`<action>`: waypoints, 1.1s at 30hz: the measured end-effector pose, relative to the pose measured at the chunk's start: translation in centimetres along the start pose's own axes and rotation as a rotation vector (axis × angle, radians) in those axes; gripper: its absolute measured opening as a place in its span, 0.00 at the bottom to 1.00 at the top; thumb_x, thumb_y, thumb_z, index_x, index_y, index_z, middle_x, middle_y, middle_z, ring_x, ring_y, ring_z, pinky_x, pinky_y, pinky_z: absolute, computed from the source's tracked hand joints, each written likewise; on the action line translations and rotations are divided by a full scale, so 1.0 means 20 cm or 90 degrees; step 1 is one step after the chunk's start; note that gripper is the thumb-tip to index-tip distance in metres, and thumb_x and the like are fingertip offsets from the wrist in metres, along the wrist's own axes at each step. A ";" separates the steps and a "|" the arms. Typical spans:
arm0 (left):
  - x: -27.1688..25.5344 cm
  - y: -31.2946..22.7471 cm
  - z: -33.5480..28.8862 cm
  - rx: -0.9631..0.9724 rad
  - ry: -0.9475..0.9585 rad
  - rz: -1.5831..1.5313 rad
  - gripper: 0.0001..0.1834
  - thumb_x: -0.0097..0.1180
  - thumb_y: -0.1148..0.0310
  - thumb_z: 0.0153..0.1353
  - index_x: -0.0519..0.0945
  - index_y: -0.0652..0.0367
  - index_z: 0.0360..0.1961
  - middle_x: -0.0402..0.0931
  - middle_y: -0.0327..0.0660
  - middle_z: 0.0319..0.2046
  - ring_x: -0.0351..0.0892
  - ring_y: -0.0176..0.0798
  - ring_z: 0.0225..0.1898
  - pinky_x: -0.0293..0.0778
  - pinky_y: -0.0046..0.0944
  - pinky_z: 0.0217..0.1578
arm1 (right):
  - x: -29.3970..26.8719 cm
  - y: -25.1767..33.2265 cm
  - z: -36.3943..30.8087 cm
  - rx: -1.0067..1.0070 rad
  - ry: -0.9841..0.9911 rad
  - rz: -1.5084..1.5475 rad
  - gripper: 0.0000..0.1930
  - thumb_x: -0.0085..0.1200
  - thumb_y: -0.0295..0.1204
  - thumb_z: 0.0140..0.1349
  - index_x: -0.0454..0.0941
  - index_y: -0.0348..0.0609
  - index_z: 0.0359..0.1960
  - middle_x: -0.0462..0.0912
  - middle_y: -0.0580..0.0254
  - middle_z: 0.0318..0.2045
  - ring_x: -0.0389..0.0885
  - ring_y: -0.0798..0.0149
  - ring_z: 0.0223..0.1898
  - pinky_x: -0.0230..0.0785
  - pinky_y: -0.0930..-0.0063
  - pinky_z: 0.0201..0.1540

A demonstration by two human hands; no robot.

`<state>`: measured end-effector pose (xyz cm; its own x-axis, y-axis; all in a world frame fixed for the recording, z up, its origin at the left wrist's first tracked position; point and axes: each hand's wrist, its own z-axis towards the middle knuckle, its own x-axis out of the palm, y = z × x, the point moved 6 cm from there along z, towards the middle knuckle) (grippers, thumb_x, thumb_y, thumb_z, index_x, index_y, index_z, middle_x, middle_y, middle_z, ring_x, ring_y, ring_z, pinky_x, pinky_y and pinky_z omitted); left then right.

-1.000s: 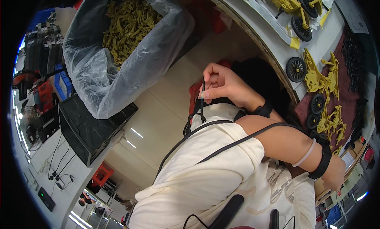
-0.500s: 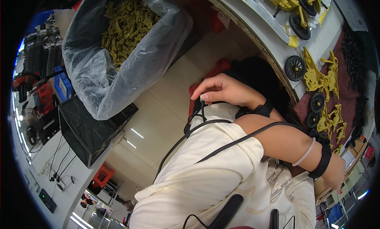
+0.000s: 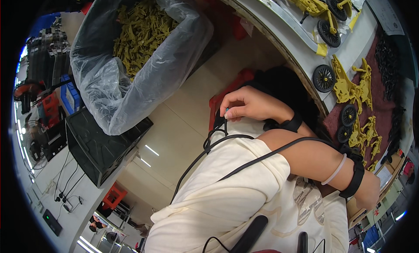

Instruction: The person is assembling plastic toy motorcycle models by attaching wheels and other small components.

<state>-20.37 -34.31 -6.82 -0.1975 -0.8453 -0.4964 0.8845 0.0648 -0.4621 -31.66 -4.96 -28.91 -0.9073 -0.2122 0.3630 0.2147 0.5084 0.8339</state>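
My right hand point(image 3: 253, 103) reaches across beneath my left forearm, a black band at its wrist. Its thumb and index finger pinch a looped black cable point(image 3: 226, 128) beside my white sleeve, and a tiny teal spot shows at the fingertips. From there the cable runs down along the sleeve, and another stretch crosses my left arm. My left hand point(image 3: 369, 192) is at the right, rounded and seen from its back, with a black strap and a pale band around the wrist. Its fingers are hidden, as is anything they might hold.
A crate lined with a clear plastic bag point(image 3: 161, 84) holds many yellow-green parts point(image 3: 142, 34). A black crate point(image 3: 98, 143) is below it. On the curved worktable point(image 3: 321, 56) lie yellow frames point(image 3: 345, 84), black wheels point(image 3: 324, 78) and a dark red cloth point(image 3: 382, 115).
My right hand has shifted slightly down and right, and its fingers are more bent around the cable end. My left hand stays nearly where it was.
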 end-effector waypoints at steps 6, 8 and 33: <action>0.01 0.00 0.01 -0.010 -0.040 0.007 0.10 0.56 0.63 0.49 0.87 0.52 0.28 0.83 0.42 0.26 0.84 0.48 0.30 0.75 0.51 0.26 | -0.05 0.01 -0.04 0.149 -0.048 -0.111 0.10 0.59 0.34 0.62 0.82 0.39 0.35 0.80 0.66 0.21 0.77 0.73 0.27 0.67 0.76 0.30; 0.00 0.01 -0.01 -0.027 -0.029 0.003 0.10 0.56 0.63 0.49 0.87 0.52 0.28 0.83 0.41 0.26 0.84 0.48 0.30 0.75 0.50 0.26 | -0.05 0.01 -0.02 0.038 -0.066 -0.192 0.10 0.60 0.35 0.61 0.82 0.39 0.33 0.79 0.65 0.20 0.77 0.71 0.25 0.67 0.74 0.30; -0.01 0.01 -0.04 -0.032 0.048 -0.035 0.13 0.55 0.63 0.49 0.87 0.55 0.32 0.84 0.44 0.29 0.83 0.50 0.32 0.76 0.52 0.29 | -0.10 -0.01 -0.02 -0.014 -0.093 -0.030 0.14 0.62 0.34 0.60 0.82 0.34 0.24 0.81 0.64 0.19 0.76 0.75 0.24 0.65 0.78 0.29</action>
<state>-20.51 -33.67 -7.32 -0.2775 -0.8061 -0.5228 0.8497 0.0480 -0.5250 -29.72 -5.00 -29.70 -0.9591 -0.1113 0.2603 0.1772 0.4814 0.8584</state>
